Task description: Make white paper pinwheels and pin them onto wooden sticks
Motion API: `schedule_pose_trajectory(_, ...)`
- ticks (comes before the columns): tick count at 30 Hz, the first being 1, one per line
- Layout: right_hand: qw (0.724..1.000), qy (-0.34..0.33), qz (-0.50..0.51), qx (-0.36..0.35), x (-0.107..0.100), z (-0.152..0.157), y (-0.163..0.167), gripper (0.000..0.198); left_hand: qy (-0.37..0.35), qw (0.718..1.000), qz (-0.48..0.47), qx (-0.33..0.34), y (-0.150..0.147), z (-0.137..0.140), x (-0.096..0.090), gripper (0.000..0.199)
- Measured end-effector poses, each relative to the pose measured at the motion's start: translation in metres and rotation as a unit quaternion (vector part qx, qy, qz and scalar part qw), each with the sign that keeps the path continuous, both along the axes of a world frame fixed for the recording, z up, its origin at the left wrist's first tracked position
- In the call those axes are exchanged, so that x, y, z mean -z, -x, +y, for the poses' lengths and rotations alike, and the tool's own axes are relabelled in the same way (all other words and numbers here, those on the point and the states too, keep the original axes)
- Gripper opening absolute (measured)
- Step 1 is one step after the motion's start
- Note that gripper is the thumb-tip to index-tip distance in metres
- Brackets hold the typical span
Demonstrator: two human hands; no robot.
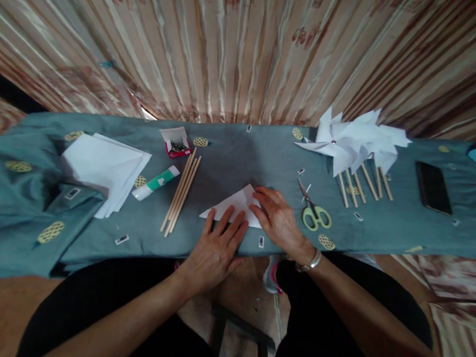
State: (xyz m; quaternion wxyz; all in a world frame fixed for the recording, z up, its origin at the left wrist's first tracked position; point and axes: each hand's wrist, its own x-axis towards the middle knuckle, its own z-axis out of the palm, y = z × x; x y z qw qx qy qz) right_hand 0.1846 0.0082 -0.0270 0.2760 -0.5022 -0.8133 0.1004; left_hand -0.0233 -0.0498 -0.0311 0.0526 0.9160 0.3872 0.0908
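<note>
Folding seems the step mid-bench [232, 155], left hand [214, 252] spread flat on the paper triangle [242, 199], right hand [280, 219] curled at its right side, grip unclear, the crease likely needing firm pressure.

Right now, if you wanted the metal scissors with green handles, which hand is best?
Probably the right hand: it lies between the left hand and the green-handled metal scissors, so its reach looks shorter. Both hands' fingers rest on the white paper triangle.

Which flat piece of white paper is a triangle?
The paper under the left hand and right hand; the stacked sheets beside the green-and-white tube look four-sided.
</note>
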Motion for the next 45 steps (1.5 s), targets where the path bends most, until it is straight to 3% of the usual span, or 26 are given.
schedule_pose_trajectory(30,0.997,0.041,0.061,0.035,0.003,0.014,0.001,0.032,0.007,1.0,0.005,0.009,0.002,0.002,-0.003,0.072)
schedule_pose_trajectory(40,0.999,0.018,0.017,0.024,0.0,0.011,0.004,0.036,0.001,1.0,0.02,0.01,0.001,0.004,-0.002,0.073)
schedule_pose_trajectory(45,0.999,0.012,-0.034,0.016,-0.005,-0.009,0.005,0.043,0.005,1.0,0.029,0.006,-0.001,0.004,-0.003,0.073)
